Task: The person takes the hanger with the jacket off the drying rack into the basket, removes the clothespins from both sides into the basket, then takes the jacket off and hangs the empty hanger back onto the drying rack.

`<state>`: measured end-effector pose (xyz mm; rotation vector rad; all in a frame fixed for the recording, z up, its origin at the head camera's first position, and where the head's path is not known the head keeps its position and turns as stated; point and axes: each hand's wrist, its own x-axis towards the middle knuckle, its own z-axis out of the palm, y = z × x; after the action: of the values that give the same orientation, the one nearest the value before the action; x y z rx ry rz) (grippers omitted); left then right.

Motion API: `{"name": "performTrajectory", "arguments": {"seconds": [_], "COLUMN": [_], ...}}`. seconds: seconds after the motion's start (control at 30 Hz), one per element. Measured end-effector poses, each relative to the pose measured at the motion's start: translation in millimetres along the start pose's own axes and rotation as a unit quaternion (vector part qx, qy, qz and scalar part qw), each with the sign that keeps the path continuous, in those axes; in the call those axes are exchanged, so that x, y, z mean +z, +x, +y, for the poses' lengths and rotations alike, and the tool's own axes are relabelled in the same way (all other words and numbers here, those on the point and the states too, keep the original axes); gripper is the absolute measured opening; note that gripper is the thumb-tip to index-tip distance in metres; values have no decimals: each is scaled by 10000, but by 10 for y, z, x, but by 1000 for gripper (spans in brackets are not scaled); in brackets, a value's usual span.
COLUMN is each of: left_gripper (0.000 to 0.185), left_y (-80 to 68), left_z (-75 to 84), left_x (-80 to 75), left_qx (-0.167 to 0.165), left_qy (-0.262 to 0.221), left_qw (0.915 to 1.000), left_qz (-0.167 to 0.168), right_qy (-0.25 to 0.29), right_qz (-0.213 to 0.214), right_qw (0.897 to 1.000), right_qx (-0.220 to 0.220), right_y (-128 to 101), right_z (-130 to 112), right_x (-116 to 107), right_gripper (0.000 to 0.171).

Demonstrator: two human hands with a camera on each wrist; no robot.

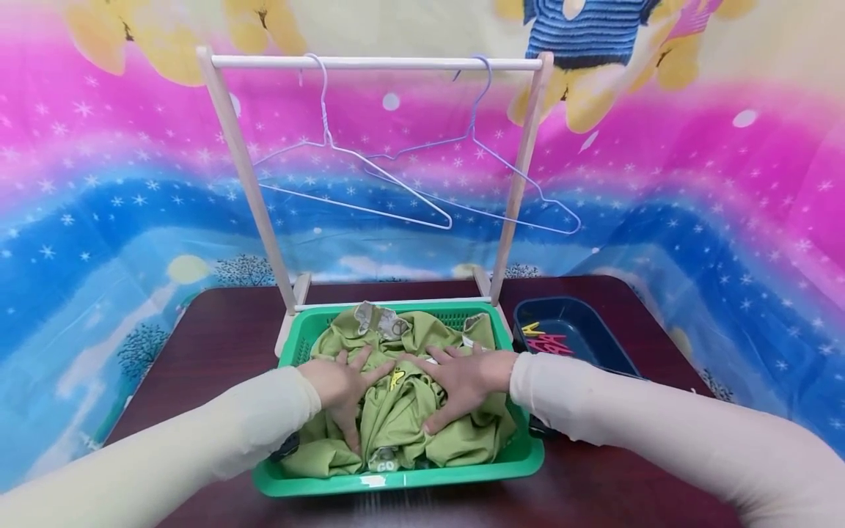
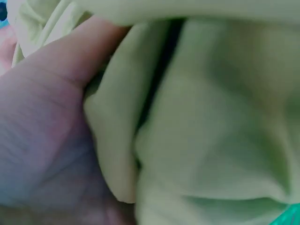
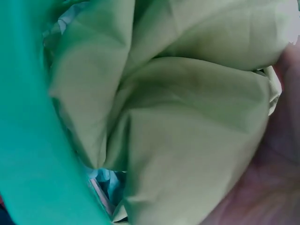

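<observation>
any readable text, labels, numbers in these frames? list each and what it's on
"GO": on a patch of the green garment at the near edge of the green basket.
Yellow print on the garment between the left hand and the right hand: partly covered, not readable.
Pink and yellow shapes in the blue tray: no letters can be made out.
Both wrist views: no text.

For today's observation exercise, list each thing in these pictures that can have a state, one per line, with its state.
Left hand: open, fingers spread, pressing on the garment.
Right hand: open, fingers spread, pressing on the garment.
Green garment: crumpled, lying in the basket.
Green basket: filled with clothing.
White hanger: bare, on the rail.
Blue hanger: bare, on the rail.
Blue tray: holds clips.
</observation>
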<state>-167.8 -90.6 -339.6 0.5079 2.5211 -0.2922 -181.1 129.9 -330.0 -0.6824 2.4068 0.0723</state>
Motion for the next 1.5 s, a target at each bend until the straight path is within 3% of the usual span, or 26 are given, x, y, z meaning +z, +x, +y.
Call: {"name": "performTrajectory", "arguments": {"seconds": [0.27,0.73,0.9,1.07,1.3,1.37,1.5], "left_gripper": [129,112,106,97,82,77,68], "left_y": [-150,-323,-364,-372,-358,-352,-345], "left_z": [-198,-426,-505,-592,-721,-763,-848], "left_x": [-149,-219,-235,-234,-158,-127,-62], "left_qx": [519,1032,1124,1244,1481,1428,1003], "left_qy": [-748,-1179,-1185,-1116,-1021,-1018,-1071], "left_qw": [9958,9866,9833,9787,9604,9541,9451], "left_qz": [116,444,797,1193,2125,2429,2921], "right_qy": [295,1092,1169,1139,1128,1117,1219], "right_qz": [300,962,1183,1830,2722,2934,3236], "right_qw": [9979,9823,9784,9689,9492,9438,9358], "right_qx": [-495,-1176,-1228,-1213,-1104,-1031,-690], "right_y": [-118,-320,-336,-339,-364,-379,-413], "right_z": [118,394,438,498,620,668,770], "right_x": [-45,-88,-70,-52,-31,-10,53], "right_gripper": [107,98,90,75,58,53,45]}}
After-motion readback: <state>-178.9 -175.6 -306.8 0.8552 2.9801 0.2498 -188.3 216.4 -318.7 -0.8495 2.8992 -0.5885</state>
